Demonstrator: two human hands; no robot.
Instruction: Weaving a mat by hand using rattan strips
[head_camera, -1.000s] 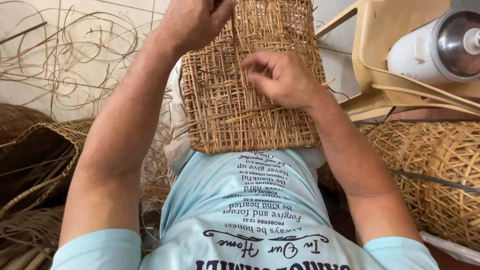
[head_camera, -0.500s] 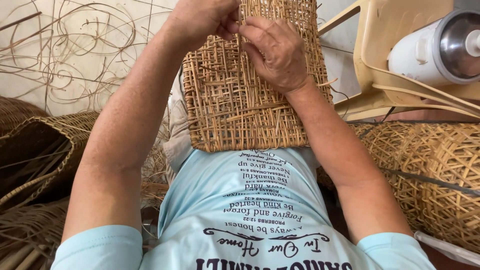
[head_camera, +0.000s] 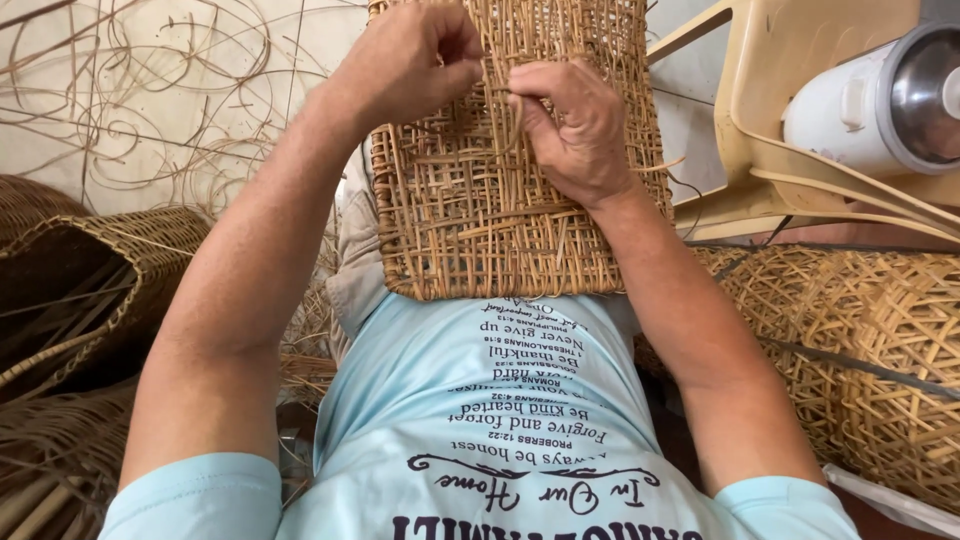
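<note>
Left hand (head_camera: 405, 62) and right hand (head_camera: 570, 125) each pinch a strand on the woven panel (head_camera: 500, 215). Baskets (head_camera: 110, 270) flank the lap. Loose strands (head_camera: 150, 90) litter the floor (head_camera: 60, 130).

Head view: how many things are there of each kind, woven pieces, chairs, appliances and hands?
Woven rattan panel under both hands: 1
Woven baskets, left and right: 2
Plastic chair: 1
White appliance: 1
Hands, left hand and right hand: 2
Total: 7
</note>
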